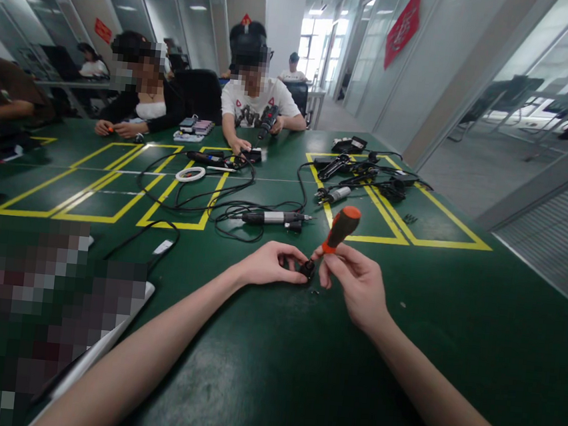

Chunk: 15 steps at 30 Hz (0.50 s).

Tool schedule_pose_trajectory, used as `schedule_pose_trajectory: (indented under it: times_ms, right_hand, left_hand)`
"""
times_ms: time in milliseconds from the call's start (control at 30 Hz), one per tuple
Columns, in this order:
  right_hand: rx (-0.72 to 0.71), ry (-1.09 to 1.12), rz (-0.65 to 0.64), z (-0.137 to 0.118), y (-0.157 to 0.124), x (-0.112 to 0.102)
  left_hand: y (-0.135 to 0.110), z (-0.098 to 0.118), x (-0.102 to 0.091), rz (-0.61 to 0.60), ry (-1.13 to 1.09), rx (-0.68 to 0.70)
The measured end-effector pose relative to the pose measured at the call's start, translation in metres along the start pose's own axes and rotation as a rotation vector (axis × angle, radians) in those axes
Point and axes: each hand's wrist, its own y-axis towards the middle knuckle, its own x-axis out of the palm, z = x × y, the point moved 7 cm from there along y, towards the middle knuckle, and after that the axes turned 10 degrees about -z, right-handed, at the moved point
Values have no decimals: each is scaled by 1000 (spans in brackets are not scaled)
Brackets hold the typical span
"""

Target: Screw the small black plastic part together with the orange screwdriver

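Observation:
A small black part (308, 269) sits on the green table, pinched between the thumb and fingers of my left hand (282, 264). What kind of part it is I cannot make out. My right hand (355, 277) has its fingers on a screwdriver (343, 228) with an orange and dark grey handle. The screwdriver leans with its handle up and to the right, and its tip points down at the black part. Tiny bits, perhaps screws (314, 291), lie on the table just in front of the part.
Beyond my hands lies a grey and black electric screwdriver (271, 218) with its cable. More corded tools (341, 168) lie in yellow taped boxes at the right. A white tape ring (190, 174) is farther left. Across the green table (229, 368) a person (255, 100) holds a power tool.

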Motion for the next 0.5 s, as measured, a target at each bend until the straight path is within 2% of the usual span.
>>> schedule_pose_trajectory:
  times_ms: [300, 500]
  right_hand:
    - [-6, -6, 110, 5, -2, -7]
    - [-2, 4, 40, 4, 0, -3]
  left_hand:
    - [0, 1, 0, 2, -1, -29]
    - [0, 2, 0, 2, 0, -2]
